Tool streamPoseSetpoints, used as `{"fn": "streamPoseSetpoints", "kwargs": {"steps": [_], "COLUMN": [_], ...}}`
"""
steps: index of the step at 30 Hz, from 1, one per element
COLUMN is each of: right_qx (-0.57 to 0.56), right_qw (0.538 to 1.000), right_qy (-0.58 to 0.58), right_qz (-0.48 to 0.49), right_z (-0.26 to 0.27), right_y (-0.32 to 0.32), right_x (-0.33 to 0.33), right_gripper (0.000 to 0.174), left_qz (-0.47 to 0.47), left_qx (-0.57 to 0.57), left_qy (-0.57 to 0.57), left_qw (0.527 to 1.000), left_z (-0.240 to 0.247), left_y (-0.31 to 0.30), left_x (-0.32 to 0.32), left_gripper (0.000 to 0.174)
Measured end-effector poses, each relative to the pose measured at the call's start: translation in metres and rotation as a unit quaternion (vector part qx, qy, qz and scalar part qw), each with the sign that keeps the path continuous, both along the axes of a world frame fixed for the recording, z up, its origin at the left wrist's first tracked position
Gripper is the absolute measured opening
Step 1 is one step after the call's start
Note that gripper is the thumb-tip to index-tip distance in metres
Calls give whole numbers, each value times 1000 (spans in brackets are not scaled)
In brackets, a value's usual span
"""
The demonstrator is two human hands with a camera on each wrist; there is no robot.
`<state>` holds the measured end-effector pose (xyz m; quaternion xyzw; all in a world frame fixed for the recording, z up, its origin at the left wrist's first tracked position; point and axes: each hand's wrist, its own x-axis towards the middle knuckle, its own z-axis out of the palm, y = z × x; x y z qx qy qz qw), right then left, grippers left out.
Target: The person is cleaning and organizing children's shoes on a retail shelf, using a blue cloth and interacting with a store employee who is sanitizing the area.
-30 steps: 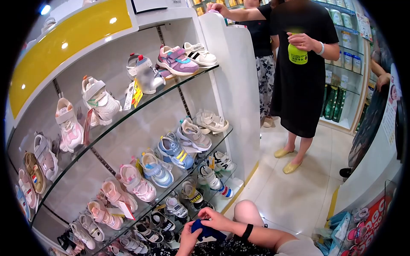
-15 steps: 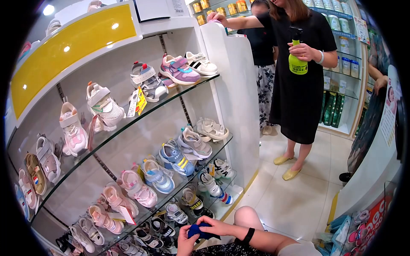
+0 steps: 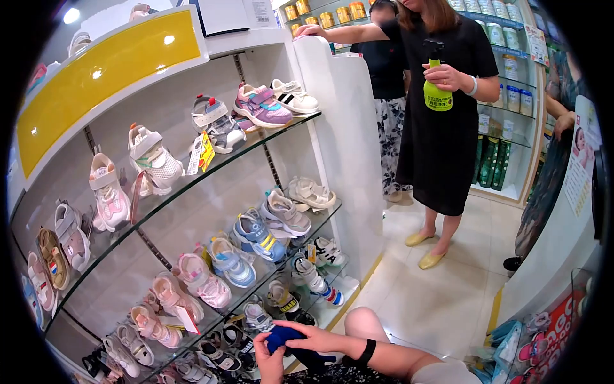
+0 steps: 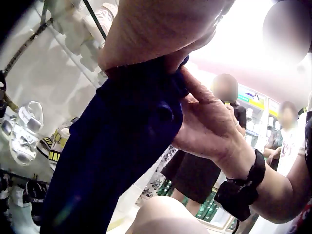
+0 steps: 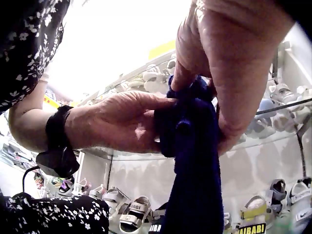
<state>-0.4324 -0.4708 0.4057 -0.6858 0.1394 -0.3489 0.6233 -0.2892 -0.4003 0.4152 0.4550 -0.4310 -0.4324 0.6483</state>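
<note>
Blue cloth (image 3: 283,333) gripped by left hand (image 3: 267,363) and right hand (image 3: 318,338); glass shelf (image 3: 337,265) edge close, tiled floor (image 3: 435,301) open

- From the left hand (image 3: 268,360) and right hand (image 3: 314,335), joined on the dark blue cloth (image 3: 283,335), the way toward 10 to 12 o'clock is blocked at once by small shoes (image 3: 256,315) packed on the lowest shelf.
- Higher at 11 o'clock, the middle glass shelf (image 3: 326,217) juts out, also full of shoes.
- At 12 o'clock the white end panel (image 3: 345,147) closes the rack's side.
- A bare knee (image 3: 366,320) sits just beside the right hand at 2 o'clock.
- Beyond it, open floor (image 3: 435,294) gives free passage.
- A standing person (image 3: 441,141) bounds that room at 1 o'clock, and a white display stand (image 3: 556,256) bounds it at 3 o'clock.
</note>
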Motion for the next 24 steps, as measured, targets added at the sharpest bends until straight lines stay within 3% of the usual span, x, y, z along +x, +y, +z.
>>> {"fn": "streamPoseSetpoints", "kwargs": {"steps": [2, 3, 8, 12, 16, 24], "right_qx": [0, -36, 36, -16, 56, 120], "right_qw": [1000, 998, 996, 994, 992, 981], "right_qy": [1, -12, -69, -83, -102, -128], "right_qz": [-9, -43, -37, -71, -48, -79], "right_z": [6, 11, 38, 64, 87, 73], "right_y": [-1, -2, -17, -17, -11, -21], "right_x": [2, 0, -14, -22, -38, -55], "right_gripper": [59, 58, 51, 53, 56, 55], "left_qz": [15, -6, -109, -121, -148, -171], "left_qx": [-23, -24, -79, -91, -123, -88], "left_qy": [-46, -37, -65, -68, -168, -336], "left_qw": [999, 999, 989, 986, 967, 922], "left_z": [-1, 4, 28, 59, 71, 62], "left_y": [-3, -3, -9, -11, -17, -38], "left_x": [-1, -4, -16, -29, -38, -49], "left_gripper": [48, 51, 76, 81, 86, 93]}}
